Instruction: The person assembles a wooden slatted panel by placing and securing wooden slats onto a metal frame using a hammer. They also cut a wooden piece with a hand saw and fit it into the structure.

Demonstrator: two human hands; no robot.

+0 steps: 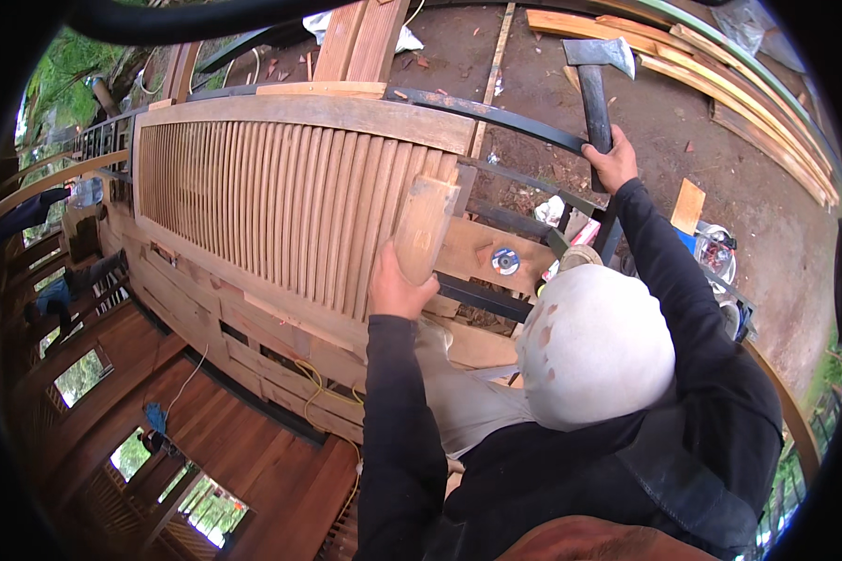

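My left hand (400, 288) grips a short wooden block (428, 210), fingers wrapped round its near end. The block lies against the last slats at the right end of a slatted wooden panel (253, 201), whose thin slats are packed side by side within a wooden frame. Raised at the upper right, my right hand (616, 165) is closed round the dark handle of a hatchet (593, 93). The hatchet stands head up, its grey metal head well apart from the block and panel. My bent knee in worn pale trousers hides part of the bench below.
Black metal bars (496, 110) run behind and beside the panel. A cutting disc (505, 261) lies on a board right of the block. Long boards (720, 89) are stacked at the far right, and a yellow cord (311, 381) trails below the panel.
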